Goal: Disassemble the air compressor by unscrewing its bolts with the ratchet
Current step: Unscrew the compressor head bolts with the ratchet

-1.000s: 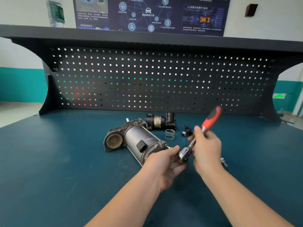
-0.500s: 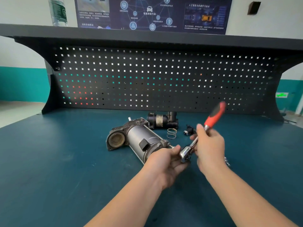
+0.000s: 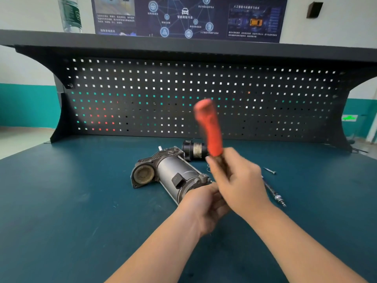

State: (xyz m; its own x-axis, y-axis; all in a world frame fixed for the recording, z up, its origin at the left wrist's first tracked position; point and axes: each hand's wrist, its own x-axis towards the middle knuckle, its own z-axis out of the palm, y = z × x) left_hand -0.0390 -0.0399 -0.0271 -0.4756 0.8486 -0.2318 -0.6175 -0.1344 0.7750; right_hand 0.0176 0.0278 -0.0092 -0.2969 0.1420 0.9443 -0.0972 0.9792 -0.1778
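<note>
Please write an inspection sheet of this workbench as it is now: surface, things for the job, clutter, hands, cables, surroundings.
Surface: blue-green bench top, scuffed.
Job's things: air compressor lies on its side; ratchet, red handle up, blurred.
Clutter: black cylindrical part behind the compressor; loose screw; long bolt right of the hands.
Hands: right hand grips the ratchet; left hand at the compressor's near end, its grip hidden.
Cables: nothing seen.
Surroundings: black pegboard; shelf with bottle; poster on wall.
</note>
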